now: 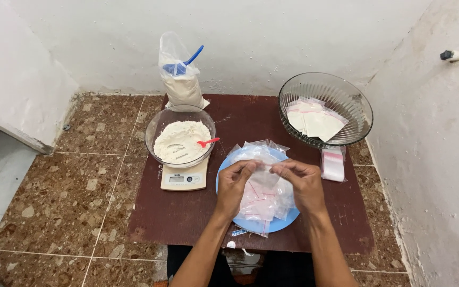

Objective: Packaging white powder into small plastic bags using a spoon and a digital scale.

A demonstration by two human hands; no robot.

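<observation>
Seated at a low dark board [187,212] on a brown stone floor, I work from left of frame to right: a glass bowl of white flour [180,137] with a small red scoop [208,142] sits on a pale kitchen scale [183,179] at centre left, and behind it, toward the top, stands a clear sack of flour [181,79] with a blue scoop [184,64] inside. At centre, my left hand [235,183] is curled, thumb and forefinger pinched on one edge of a small clear zip bag [264,171]; my right hand [303,183] is closed the same way on the opposite edge. The bag hangs between them just above a blue plate [224,175] heaped with more empty zip bags [264,204]. Its long axis seems to run top to bottom in the frame, though which end the mouth faces I cannot tell. To open it cleanly, I judge, both pinches should stay near the seal and pull evenly apart, without creasing the film. At upper right, a ribbed glass bowl [325,109] holds filled packets [314,121], with a further stack of bags [333,163] just below it.
</observation>
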